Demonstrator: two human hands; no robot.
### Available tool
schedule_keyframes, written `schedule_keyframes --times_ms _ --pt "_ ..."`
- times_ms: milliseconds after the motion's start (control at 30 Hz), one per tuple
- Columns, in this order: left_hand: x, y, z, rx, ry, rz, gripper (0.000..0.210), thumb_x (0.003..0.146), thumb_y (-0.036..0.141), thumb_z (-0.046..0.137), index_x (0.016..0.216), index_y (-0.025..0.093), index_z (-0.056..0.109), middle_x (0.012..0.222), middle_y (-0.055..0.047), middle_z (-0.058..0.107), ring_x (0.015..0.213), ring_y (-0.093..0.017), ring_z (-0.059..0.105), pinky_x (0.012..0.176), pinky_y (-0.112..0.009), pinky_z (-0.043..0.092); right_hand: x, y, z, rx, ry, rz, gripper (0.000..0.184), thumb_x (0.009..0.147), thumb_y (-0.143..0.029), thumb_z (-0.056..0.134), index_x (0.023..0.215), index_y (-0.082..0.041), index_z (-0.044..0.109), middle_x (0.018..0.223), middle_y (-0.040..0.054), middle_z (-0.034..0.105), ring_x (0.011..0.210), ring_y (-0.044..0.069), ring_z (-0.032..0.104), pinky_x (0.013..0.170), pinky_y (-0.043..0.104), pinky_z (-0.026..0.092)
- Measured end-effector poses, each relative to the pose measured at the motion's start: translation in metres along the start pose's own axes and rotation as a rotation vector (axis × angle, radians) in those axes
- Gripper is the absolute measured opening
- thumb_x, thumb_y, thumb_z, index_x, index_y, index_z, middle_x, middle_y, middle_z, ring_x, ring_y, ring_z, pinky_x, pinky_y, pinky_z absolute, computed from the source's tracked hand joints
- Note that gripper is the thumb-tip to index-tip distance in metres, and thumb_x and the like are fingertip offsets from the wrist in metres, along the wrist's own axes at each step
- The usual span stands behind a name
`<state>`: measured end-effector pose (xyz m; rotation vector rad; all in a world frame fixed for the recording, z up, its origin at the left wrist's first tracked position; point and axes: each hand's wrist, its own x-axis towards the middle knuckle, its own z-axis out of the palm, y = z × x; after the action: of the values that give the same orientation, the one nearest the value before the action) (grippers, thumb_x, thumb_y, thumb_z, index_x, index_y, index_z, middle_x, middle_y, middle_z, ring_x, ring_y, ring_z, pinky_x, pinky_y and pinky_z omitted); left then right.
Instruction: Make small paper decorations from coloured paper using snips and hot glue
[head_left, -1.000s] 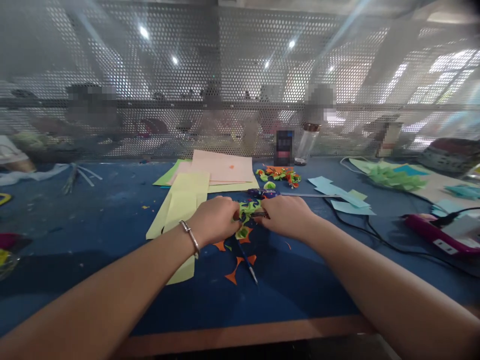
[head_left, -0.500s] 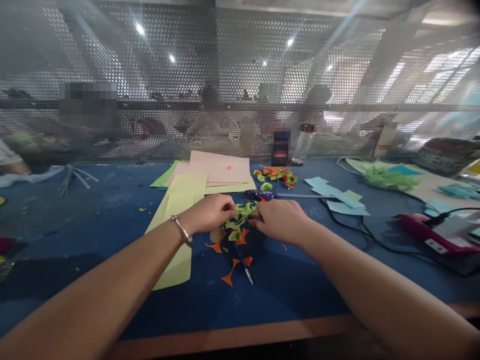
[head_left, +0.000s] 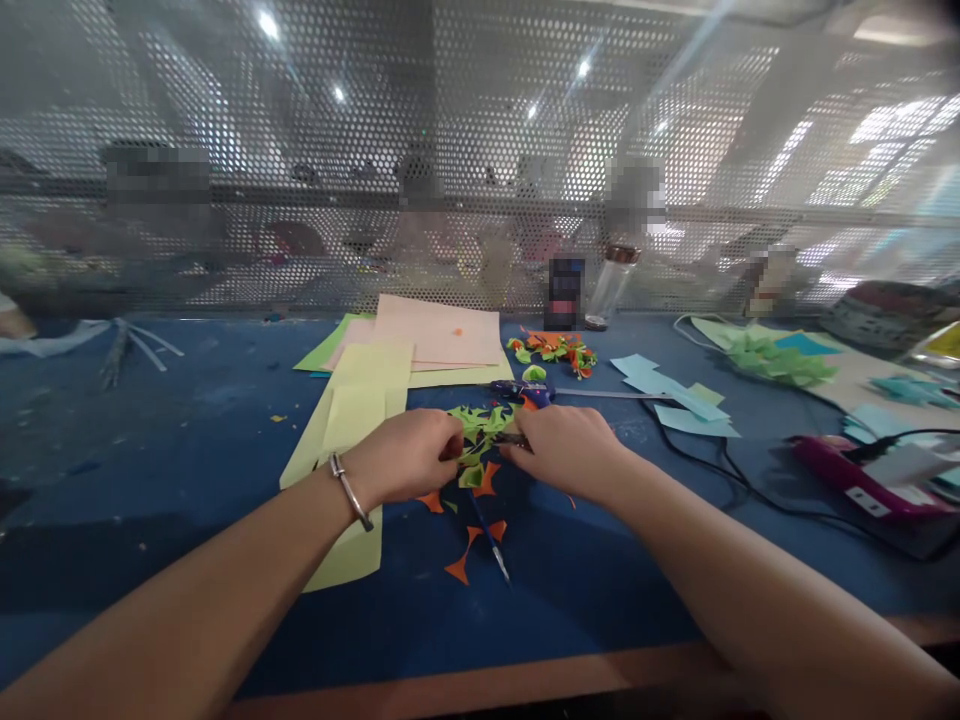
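My left hand (head_left: 409, 455), a metal bangle (head_left: 351, 490) on its wrist, rests beside a heap of green paper scraps (head_left: 480, 425). Its fingers are curled together; what they pinch is hidden. On the heap's right, my right hand (head_left: 566, 448) is closed around a slim dark metal tool (head_left: 513, 439), of which only a short piece shows. Orange paper scraps (head_left: 459, 568) lie nearer the table's front edge. Among them is a thin blue tool with a silvery end (head_left: 491, 545). Just beyond the right hand is a dark blue glue gun (head_left: 517, 390) with a pale stick in it.
Yellow paper (head_left: 349, 400) and pink sheets (head_left: 442, 335) lie back left. Small orange and green paper pieces (head_left: 559, 350) sit before a glass bottle (head_left: 609, 290). Blue slips (head_left: 675, 390), a black cord (head_left: 739, 485) and a magenta power strip (head_left: 847, 475) are right. A perforated screen (head_left: 480, 130) stands behind.
My left hand has moved slightly down and left, its fingers more curled, and now hides the round brownish piece beneath it. My right hand has barely moved.
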<state>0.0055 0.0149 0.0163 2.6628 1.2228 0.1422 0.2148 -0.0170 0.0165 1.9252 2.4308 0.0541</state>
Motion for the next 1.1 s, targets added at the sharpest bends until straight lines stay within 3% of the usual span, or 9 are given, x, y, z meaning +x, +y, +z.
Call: schedule_keyframes --times_ms 300,400,533,700,833,967,1100 --pt "-0.005 -0.004 -0.006 -0.084 0.007 -0.047 0.015 0.083 0.018 0.048 0.078 0.019 0.062 0.079 -0.006 0.069 0.07 -0.02 0.06 0.06 -0.03 0.036 -0.002 -0.004 0.001 0.011 -0.005 0.009 0.034 0.093 -0.044 0.048 0.103 -0.019 0.069 0.094 0.0127 0.075 0.089 0.032 0.072 0.067 0.037 0.048" --pt "-0.007 -0.008 -0.011 -0.174 0.062 -0.07 0.013 0.087 0.021 0.05 0.083 0.019 0.062 0.082 -0.004 0.068 0.068 -0.018 0.059 0.06 -0.03 0.038 -0.004 -0.006 0.0 0.02 0.003 0.011 0.032 0.093 -0.043 0.051 0.104 -0.019 0.069 0.095 0.012 0.076 0.088 0.033 0.072 0.064 0.036 0.045" --pt "-0.008 -0.014 -0.013 -0.307 0.151 -0.06 0.012 0.091 0.025 0.051 0.091 0.02 0.062 0.082 -0.002 0.066 0.07 -0.016 0.058 0.062 -0.029 0.04 -0.004 -0.008 -0.003 0.042 0.019 0.001 0.026 0.091 -0.041 0.055 0.09 -0.019 0.069 0.084 0.0096 0.075 0.081 0.03 0.071 0.058 0.032 0.038" --pt "-0.008 -0.013 -0.015 -0.333 0.338 0.056 0.007 0.093 0.019 0.052 0.092 0.019 0.059 0.088 -0.001 0.062 0.078 -0.015 0.055 0.068 -0.028 0.041 0.0 -0.006 -0.007 0.339 0.248 -0.061 0.019 0.09 -0.038 0.059 0.093 -0.02 0.065 0.078 0.0034 0.071 0.068 0.018 0.065 0.055 0.029 0.037" --pt "-0.008 -0.012 -0.014 -0.341 0.376 0.124 0.008 0.091 0.012 0.053 0.089 0.018 0.058 0.086 -0.001 0.059 0.078 -0.014 0.053 0.069 -0.028 0.041 0.001 -0.004 -0.006 0.664 0.366 -0.213 0.015 0.088 -0.032 0.065 0.095 -0.02 0.065 0.079 -0.0004 0.068 0.06 0.011 0.058 0.058 0.025 0.043" --pt "-0.007 -0.015 -0.01 -0.315 0.411 0.142 0.011 0.09 0.008 0.053 0.087 0.018 0.057 0.086 -0.001 0.057 0.078 -0.014 0.052 0.069 -0.028 0.041 -0.001 -0.004 -0.004 0.729 0.449 -0.283 0.013 0.088 -0.029 0.065 0.096 -0.02 0.066 0.083 0.0005 0.067 0.061 0.01 0.057 0.059 0.024 0.045" --pt "-0.005 -0.018 -0.009 -0.312 0.369 0.114 0.01 0.09 0.01 0.053 0.088 0.018 0.057 0.086 -0.001 0.059 0.075 -0.014 0.052 0.067 -0.028 0.041 -0.002 -0.004 -0.003 0.659 0.492 -0.334 0.015 0.089 -0.028 0.065 0.102 -0.019 0.066 0.092 0.0019 0.067 0.062 0.009 0.059 0.061 0.025 0.047"
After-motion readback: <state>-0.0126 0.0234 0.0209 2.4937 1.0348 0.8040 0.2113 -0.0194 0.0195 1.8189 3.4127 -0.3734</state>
